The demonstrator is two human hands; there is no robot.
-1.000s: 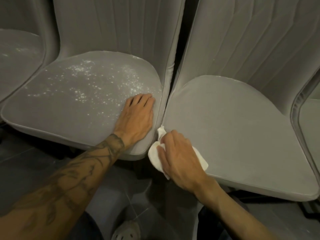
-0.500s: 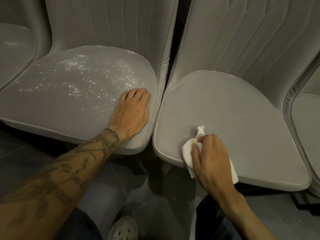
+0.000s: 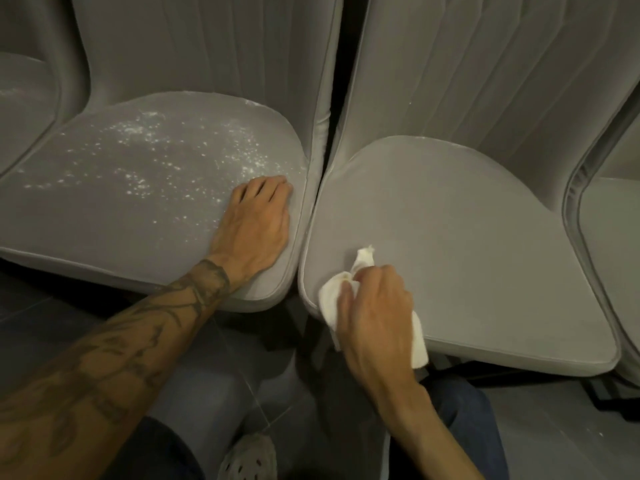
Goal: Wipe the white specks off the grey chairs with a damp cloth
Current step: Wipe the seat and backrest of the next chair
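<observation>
The right hand (image 3: 374, 306), fingers curled round the crumpled white cloth (image 3: 330, 299), has slid back left to the front corner of the smooth, velvety grey right seat (image 3: 485, 244). The left hand (image 3: 256, 223) stays flat, fingers straight, on the left seat (image 3: 86, 216) beside scattered white specks (image 3: 149, 157). Below lies a dark tiled floor (image 3: 41, 306).

A white cloth (image 3: 349, 299) is gripped by the right hand (image 3: 375, 311) at the front left corner of the right chair seat (image 3: 485, 258). The left hand (image 3: 256, 226) is laid flat on the left chair seat (image 3: 104, 216), beside scattered white specks (image 3: 166, 157).
</observation>
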